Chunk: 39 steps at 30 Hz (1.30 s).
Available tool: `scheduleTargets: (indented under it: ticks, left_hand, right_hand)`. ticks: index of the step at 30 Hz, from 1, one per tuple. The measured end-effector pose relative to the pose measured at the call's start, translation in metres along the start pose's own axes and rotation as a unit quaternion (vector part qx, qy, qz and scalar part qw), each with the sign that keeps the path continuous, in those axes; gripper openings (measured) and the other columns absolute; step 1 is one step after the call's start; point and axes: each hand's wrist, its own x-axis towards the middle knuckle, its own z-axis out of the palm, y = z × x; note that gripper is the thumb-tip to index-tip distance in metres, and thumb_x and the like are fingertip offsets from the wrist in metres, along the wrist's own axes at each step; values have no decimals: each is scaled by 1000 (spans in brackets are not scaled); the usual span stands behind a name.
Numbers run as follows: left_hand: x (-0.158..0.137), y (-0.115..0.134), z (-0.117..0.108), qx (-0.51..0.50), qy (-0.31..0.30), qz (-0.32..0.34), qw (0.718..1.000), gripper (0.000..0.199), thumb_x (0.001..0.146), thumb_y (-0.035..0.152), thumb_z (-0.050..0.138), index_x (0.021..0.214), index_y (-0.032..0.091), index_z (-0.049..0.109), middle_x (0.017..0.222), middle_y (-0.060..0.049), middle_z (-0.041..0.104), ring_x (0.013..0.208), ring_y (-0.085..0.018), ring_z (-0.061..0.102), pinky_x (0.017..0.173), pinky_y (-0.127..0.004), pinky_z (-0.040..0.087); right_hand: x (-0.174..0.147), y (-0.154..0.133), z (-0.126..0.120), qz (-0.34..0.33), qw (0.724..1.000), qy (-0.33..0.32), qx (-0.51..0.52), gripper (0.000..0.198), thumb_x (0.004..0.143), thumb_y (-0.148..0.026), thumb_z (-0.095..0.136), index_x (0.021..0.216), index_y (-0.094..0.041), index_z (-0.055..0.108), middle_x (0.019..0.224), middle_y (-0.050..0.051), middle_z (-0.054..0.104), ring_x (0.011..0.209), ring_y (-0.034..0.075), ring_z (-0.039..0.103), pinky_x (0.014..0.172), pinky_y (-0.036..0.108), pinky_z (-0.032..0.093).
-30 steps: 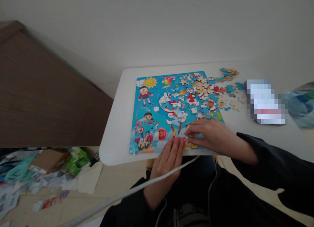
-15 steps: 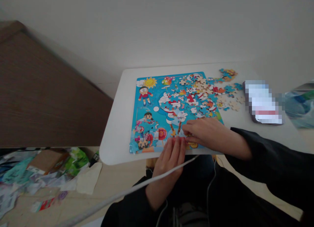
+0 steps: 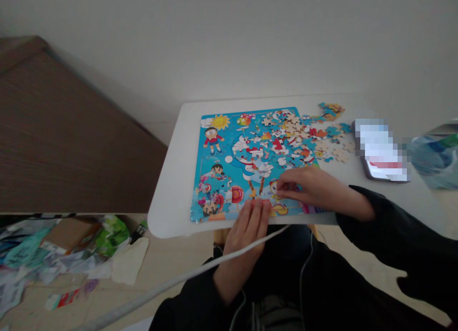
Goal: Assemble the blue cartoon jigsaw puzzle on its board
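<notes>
A jigsaw puzzle board (image 3: pixel 196 178) with a blue cartoon picture lies on the white table, partly filled in. My left hand (image 3: pixel 246 240) rests on its near edge, fingers stretched out and lying flat on a reddish part of the picture. My right hand (image 3: pixel 307 188) is over the lower right of the board, with thumb and fingers drawn together beside a small yellow figure. Whatever may be between those fingertips is hidden. Loose puzzle pieces (image 3: pixel 291 126) are heaped on the board's upper right, some with their bare wood side up.
More loose pieces (image 3: pixel 332 111) spread onto the white table (image 3: pixel 168 188) right of the board. A phone (image 3: pixel 381 149) with a lit screen lies farther right, near a clear plastic item (image 3: pixel 438 154). A white cable (image 3: pixel 214 264) crosses in front of my left forearm. Bags and a box (image 3: pixel 71 235) are on the floor.
My right hand has moved slightly up and right, away from my left fingertips, uncovering the small yellow figure. My left hand stays on the near edge.
</notes>
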Motion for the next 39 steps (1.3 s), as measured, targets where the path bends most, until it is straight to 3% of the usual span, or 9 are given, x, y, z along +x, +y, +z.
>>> scheduleTargets:
  ticks: [5, 13, 22, 30, 39]
  left_hand:
    - [-8, 3, 10, -40, 4, -32, 999, 42, 90, 8, 40, 129, 10, 55, 133, -7, 58, 124, -24, 53, 101, -34, 50]
    - [-11, 8, 15, -23, -9, -29, 999, 45, 87, 8, 48, 133, 7, 50, 137, -10, 54, 131, -25, 45, 108, -36, 44]
    - [-10, 11, 17, -29, -9, -32, 999, 46, 88, 12, 49, 134, 8, 49, 137, -10, 54, 133, -24, 43, 109, -38, 43]
    - [-3, 17, 14, -52, 20, -51, 997, 39, 88, 9, 50, 127, 6, 55, 124, -11, 63, 120, -23, 55, 103, -36, 50]
    - [-13, 25, 22, -79, 49, -72, 993, 41, 88, 8, 50, 129, 6, 52, 129, -10, 60, 127, -21, 48, 106, -33, 46]
  right_hand:
    - [-41, 17, 0, 30, 995, 97, 22, 24, 90, -39, 52, 84, -20, 67, 71, 0, 67, 62, 10, 60, 58, 22, 43]
    - [-84, 35, 16, 77, 985, 152, 32, 24, 90, -39, 53, 82, -21, 67, 68, -2, 66, 49, 7, 52, 49, 20, 41]
    - [-85, 33, 32, 120, 968, 217, 50, 27, 89, -41, 54, 77, -21, 67, 62, -2, 61, 48, 8, 48, 47, 23, 37]
    - [-84, 30, 32, 147, 965, 210, 62, 29, 89, -43, 53, 77, -20, 67, 58, -1, 57, 49, 10, 45, 47, 25, 36]
    - [-85, 34, 35, 135, 964, 222, 65, 28, 87, -42, 54, 76, -21, 67, 56, -2, 56, 48, 10, 44, 46, 25, 35]
